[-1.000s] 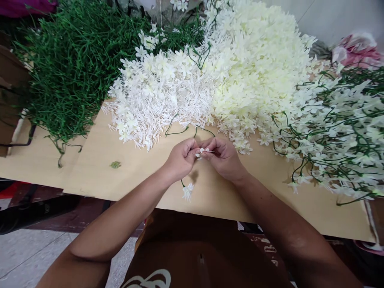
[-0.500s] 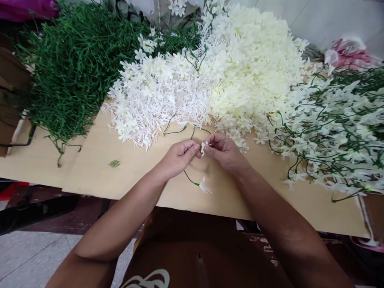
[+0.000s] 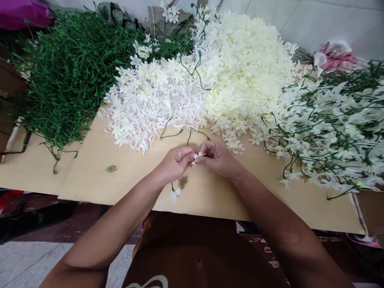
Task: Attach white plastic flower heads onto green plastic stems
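Observation:
My left hand (image 3: pixel 179 161) is closed on a green artificial stem, most of which its fingers hide. A white flower (image 3: pixel 175 195) hangs from the stem below that hand. My right hand (image 3: pixel 218 158) pinches a small white artificial flower (image 3: pixel 197 157) against the left fingertips, where the two hands meet. Whether this flower is seated on the stem I cannot tell. Just beyond the hands, a loose branching green stem (image 3: pixel 189 136) lies on the cardboard (image 3: pixel 132 176).
A heap of green stems (image 3: pixel 72 68) is at the left. White flower parts (image 3: pixel 180 96) and pale yellow-white flowers (image 3: pixel 249 64) are piled at the middle back. Flowers on stems (image 3: pixel 336 132) cover the right side. A pink and white cloth (image 3: pixel 336 56) lies behind them.
Both hands have shifted slightly toward me and left, still together at the small flower. The hanging flower has swung left, closer below my left hand.

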{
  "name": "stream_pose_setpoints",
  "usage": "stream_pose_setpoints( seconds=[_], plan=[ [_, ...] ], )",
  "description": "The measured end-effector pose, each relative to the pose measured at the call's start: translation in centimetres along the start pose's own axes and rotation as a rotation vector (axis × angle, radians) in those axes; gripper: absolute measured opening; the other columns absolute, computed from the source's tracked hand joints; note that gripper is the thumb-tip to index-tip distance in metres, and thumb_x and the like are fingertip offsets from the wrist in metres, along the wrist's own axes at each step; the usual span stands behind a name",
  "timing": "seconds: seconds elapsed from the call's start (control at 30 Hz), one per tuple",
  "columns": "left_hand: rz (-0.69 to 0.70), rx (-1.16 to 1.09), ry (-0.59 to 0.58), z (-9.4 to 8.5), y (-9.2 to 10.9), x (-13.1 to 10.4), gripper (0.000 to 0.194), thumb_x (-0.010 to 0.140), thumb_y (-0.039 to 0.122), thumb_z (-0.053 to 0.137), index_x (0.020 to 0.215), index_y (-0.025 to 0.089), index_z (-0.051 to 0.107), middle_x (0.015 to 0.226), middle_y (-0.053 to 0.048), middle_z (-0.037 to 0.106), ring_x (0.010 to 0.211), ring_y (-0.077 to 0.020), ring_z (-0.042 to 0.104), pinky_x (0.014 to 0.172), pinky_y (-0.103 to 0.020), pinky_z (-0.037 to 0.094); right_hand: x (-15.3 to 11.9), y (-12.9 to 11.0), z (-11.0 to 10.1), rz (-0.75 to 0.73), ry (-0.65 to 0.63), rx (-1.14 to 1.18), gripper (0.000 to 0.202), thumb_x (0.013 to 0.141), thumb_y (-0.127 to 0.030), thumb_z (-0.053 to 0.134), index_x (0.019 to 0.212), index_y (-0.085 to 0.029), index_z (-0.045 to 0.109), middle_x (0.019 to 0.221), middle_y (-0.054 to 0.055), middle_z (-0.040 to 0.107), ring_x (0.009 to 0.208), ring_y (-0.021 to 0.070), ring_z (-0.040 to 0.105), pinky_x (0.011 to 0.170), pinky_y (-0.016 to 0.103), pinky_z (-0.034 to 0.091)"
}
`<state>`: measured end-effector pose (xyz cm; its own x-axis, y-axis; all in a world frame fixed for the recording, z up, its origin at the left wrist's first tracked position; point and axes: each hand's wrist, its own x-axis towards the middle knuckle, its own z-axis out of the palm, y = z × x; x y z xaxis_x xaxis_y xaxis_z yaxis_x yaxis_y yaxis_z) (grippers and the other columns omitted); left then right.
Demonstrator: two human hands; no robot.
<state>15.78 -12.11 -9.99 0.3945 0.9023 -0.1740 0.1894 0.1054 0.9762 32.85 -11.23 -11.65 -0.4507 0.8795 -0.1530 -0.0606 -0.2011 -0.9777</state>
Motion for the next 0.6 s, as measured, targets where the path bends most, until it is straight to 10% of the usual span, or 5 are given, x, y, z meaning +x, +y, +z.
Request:
stream_pose_setpoints(
  seconds=[0.4, 0.6],
  plan=[
    [-0.033, -0.084, 0.049, 0.1, 0.0, 0.5, 0.05, 0.08, 0.063, 0.058, 0.06, 0.019, 0.048, 0.055, 0.004, 0.044, 0.054, -0.0095, 0.04, 0.052, -0.024, 0.032, 0.1, -0.9, 0.3, -0.015, 0.151, -0.085, 0.049, 0.058, -0.055, 0.085, 0.067, -0.02, 0.052, 0.064, -0.003, 0.062, 0.06, 0.0113, 0.059, 0.061, 0.028, 0.049],
    [-0.077, -0.223, 0.097, -0.5, 0.1, 0.7, 0.06, 0.072, 0.075, 0.06, 0.078, 0.016, 0.065, 0.071, -0.005, 0.064, 0.065, -0.0138, 0.055, 0.059, -0.025, 0.043, -7.2, -6.5, -4.0, -0.166, 0.302, -0.452, 0.033, 0.072, -0.051, 0.08, 0.071, -0.024, 0.062, 0.072, 0.005, 0.067, 0.066, 0.017, 0.065, 0.059, 0.032, 0.053]
  ],
)
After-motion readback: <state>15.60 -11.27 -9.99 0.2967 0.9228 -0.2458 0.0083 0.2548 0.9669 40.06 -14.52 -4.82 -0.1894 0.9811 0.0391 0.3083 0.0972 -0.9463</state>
